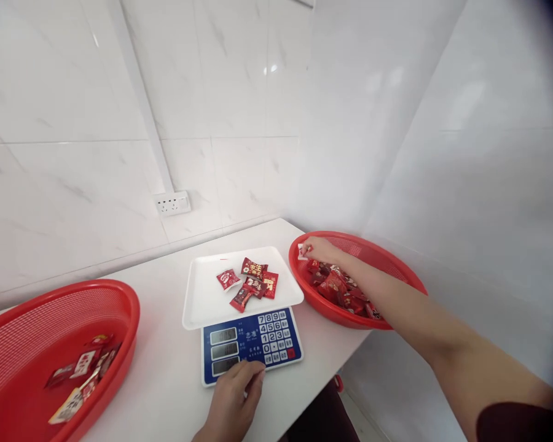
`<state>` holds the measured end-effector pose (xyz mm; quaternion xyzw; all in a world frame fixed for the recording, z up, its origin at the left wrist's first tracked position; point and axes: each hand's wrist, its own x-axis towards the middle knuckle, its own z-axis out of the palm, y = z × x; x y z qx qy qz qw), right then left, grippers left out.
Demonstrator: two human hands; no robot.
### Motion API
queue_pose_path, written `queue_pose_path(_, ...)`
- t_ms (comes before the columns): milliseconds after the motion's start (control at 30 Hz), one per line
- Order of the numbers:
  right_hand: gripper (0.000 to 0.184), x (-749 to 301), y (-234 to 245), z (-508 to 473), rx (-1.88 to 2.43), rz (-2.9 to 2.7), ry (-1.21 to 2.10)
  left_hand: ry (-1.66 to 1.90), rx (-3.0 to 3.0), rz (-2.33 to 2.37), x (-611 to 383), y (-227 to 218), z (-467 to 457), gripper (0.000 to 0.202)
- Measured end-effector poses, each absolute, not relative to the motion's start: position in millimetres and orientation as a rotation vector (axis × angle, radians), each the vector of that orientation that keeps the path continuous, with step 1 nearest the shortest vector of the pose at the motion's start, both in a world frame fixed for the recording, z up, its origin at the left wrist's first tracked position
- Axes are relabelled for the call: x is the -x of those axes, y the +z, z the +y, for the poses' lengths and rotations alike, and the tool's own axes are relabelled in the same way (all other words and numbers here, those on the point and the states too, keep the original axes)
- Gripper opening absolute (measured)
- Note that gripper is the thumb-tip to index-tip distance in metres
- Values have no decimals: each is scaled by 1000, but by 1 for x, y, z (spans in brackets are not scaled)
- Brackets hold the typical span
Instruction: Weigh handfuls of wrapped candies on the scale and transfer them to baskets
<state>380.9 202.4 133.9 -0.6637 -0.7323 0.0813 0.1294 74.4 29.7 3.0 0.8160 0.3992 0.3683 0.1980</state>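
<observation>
My right hand (320, 248) is closed on a small white packet (303, 252) at the left rim of the right-hand red basket (396, 261). Below it in that basket lie several red-wrapped snack packets (334, 287). My left hand (237, 393) rests at the front edge of the digital scale (251, 344), its fingers curled in and nothing visible in them. On the scale's white tray (205, 298) are several red snack packets (254, 285), mostly in a loose pile, with one smaller packet (228, 279) a little to the left. The scale's display digits are too faint to read.
Another red basket (131, 313) stands at the left, with a few red and white packets (83, 363) inside. Everything sits on a white table (159, 344) against a tiled wall. A power socket (172, 203) is fixed above the table.
</observation>
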Motion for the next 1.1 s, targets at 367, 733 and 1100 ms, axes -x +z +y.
queue_pose_path(367, 6, -287, 152, 182, 1340, -2154, 751, 955, -2308, 1079, -73, 13, 22, 22)
queue_pose_path(733, 12, -338, 160, 187, 1836, -2104, 196, 953, -2310, 1057, -73, 11, 22, 23)
queue_pose_path(1100, 53, -401, 98, 156, 2216, -2542, 473, 987, -2332, 1041, -74, 6, 25, 20)
